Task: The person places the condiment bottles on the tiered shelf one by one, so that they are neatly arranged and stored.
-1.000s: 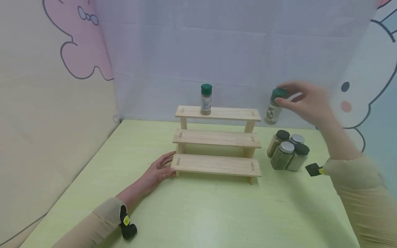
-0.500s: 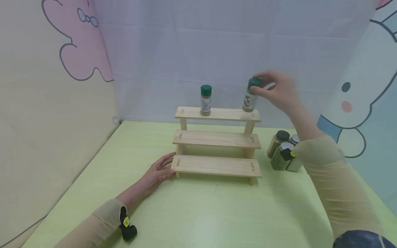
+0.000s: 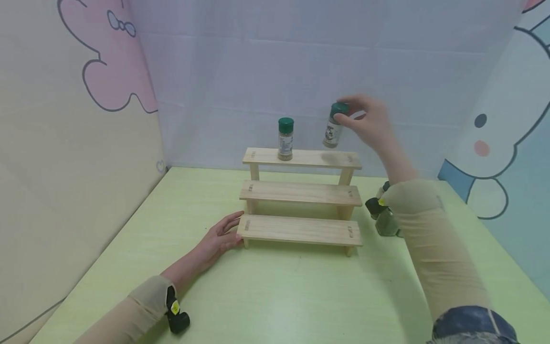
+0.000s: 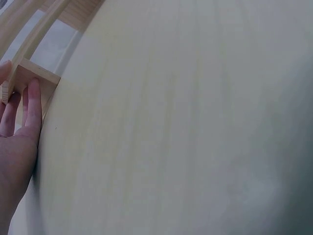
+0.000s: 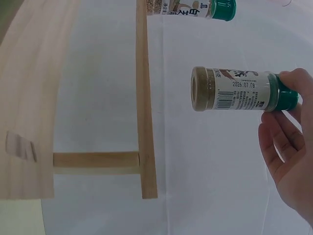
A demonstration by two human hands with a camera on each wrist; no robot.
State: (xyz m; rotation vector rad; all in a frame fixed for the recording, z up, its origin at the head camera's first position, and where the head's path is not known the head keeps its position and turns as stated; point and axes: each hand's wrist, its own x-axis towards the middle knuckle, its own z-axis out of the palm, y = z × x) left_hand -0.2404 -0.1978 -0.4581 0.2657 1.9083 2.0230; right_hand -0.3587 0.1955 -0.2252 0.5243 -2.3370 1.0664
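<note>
The fingers [image 5: 297,78] of my right hand [image 3: 368,123] were clamped on the green cap [image 5: 287,99] of a jar [image 3: 332,134], which hung slightly tilted below them, over the right half of the top shelf [image 3: 315,158] and apart from it. The label [image 5: 244,93] carried dark Chinese print, much of it too small for me to read, a barcode [image 5: 224,100] and a date beginning 2026.07, its last digit unclear. Through the clear wall next to the base I saw brown contents [image 5: 211,90].

To the left of those fingers, a second jar [image 3: 285,145] stood upright on the same shelf, also green-capped. Its label [image 5: 188,8] bore large dark characters, partly cut off in the right wrist view, and its contents [image 5: 153,7] were tan and grainy.

Down below my right fingers, on the worktop [image 3: 266,296], more jars showed partly behind my sleeve [image 3: 434,239]: one with a dark cap [image 3: 386,186], and a green-filled one [image 3: 386,224] nearer me.

My left hand [image 3: 216,242] touched the left end of the lowest shelf [image 3: 296,228] of the wooden rack [image 3: 301,192], its fingers stretched out and its thumb apart from them.
</note>
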